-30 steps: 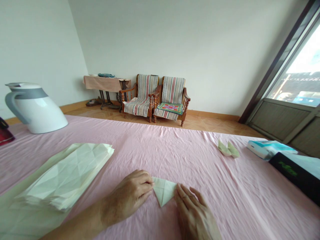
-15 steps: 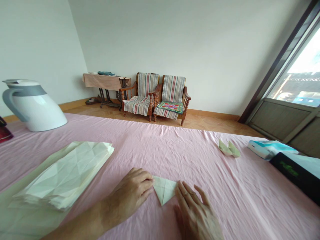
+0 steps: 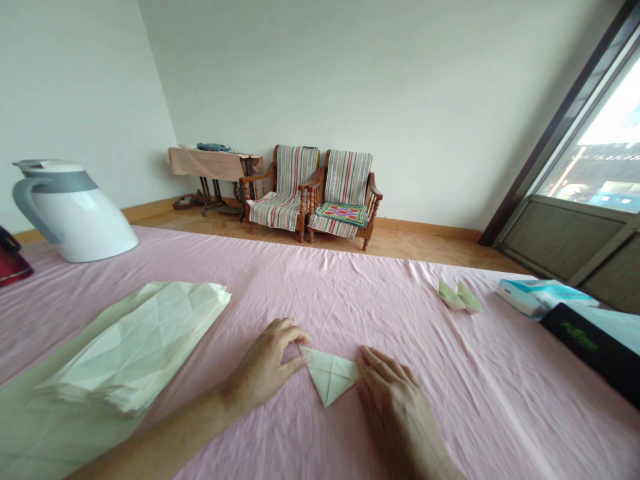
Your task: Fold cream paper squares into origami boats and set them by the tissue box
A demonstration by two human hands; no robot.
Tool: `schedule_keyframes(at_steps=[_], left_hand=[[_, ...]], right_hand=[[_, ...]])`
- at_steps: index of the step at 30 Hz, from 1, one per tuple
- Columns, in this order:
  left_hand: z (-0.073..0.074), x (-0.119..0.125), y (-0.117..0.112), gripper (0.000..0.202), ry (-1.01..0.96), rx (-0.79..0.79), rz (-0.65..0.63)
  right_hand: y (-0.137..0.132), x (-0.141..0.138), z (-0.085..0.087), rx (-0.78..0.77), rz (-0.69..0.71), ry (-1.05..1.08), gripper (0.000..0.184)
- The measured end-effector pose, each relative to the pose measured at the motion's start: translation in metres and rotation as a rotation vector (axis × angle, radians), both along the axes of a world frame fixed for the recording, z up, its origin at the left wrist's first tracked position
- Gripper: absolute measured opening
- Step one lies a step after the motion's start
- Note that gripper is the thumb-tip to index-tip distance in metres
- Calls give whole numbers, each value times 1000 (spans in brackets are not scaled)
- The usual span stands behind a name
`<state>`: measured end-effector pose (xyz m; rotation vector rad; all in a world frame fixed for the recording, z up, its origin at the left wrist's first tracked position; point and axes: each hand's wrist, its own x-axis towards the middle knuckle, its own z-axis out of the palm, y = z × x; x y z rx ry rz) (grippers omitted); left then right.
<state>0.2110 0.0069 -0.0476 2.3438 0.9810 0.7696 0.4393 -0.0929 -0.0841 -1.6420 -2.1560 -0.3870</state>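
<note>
Paper lies folded. My left hand, grip slightly parted, is at one corner; my right hand rests flat.

From my remote station I am viewing a bare left hand, bare forearm and bare right hand.

Two hands, one paper triangle, one jug, two armchairs, seemingly one red vessel
</note>
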Motion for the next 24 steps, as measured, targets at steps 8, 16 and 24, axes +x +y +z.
schedule_keyframes(at_steps=[8, 16, 24], left_hand=[[2, 3, 0, 13, 13, -48, 5], [3, 5, -4, 16, -30, -53, -14], [8, 3, -10, 13, -276, 326, -159]], right_hand=[[4, -6, 13, -138, -28, 333, 28], [3, -12, 12, -95, -8, 530, 30], [-5, -10, 26, 32, 34, 462, 14]])
